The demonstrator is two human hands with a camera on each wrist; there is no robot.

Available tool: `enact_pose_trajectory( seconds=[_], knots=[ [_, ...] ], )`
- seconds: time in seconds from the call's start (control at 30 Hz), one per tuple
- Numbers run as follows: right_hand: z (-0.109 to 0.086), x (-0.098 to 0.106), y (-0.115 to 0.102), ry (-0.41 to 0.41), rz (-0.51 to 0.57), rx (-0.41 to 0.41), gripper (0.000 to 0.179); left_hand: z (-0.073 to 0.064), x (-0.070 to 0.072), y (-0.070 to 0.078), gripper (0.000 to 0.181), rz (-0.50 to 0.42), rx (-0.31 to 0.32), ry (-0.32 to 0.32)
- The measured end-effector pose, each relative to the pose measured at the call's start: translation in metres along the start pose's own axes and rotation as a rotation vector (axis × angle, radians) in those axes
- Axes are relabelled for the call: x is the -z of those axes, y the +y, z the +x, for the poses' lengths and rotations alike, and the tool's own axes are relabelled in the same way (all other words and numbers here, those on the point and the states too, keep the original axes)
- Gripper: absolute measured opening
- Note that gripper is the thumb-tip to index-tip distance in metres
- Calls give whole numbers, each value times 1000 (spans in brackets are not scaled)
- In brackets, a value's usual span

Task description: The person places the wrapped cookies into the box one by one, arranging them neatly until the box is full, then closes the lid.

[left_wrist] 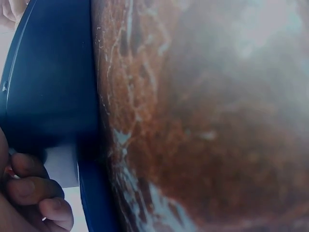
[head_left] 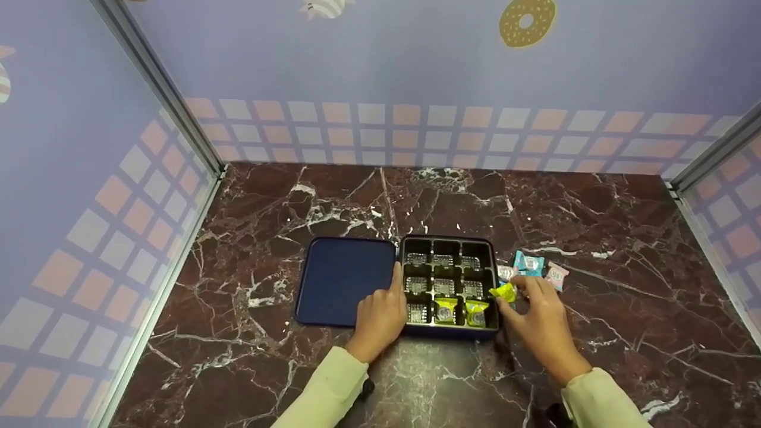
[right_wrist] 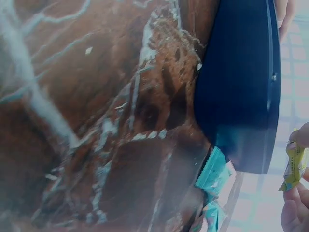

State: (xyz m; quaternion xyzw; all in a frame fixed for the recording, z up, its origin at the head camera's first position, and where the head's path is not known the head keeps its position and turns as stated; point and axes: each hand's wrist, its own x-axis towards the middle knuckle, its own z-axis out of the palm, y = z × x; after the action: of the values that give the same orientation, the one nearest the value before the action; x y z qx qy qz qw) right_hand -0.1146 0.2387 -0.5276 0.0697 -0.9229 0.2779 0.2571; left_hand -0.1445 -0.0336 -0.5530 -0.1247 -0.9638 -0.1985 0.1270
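As it pinches yellow candy (head_left: 504, 292), the right hand (head_left: 540, 312) angles left.

sleeves (head_left: 324, 389) cut off btm, yel. candy (right_wrist: 293, 164) print unreadable

A white-veined marble tabletop (head_left: 238, 368) fills the lower frame. Across the top, a lilac wall (head_left: 404, 59) bears a printed doughnut (head_left: 509, 25), upper right.

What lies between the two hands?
Head view: a dark blue rectangular box with black divided tray holding two yellow wrapped candies, plus a third candy the right hand pinches.
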Motion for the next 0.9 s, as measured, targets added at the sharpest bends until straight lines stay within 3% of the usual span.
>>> enact_pose_trajectory(
  seconds=[0.27,0.63,0.9],
  knots=[
    [2,-3,-6,-22,5,0,37,1,1,1,53,-3,4,-10],
    [4,-9,-14,-46,-21,13,36,1,-1,1,54,22,-4,28],
    [4,-13,-20,-72,17,5,37,-1,-2,0,54,5,-5,29]
  ],
)
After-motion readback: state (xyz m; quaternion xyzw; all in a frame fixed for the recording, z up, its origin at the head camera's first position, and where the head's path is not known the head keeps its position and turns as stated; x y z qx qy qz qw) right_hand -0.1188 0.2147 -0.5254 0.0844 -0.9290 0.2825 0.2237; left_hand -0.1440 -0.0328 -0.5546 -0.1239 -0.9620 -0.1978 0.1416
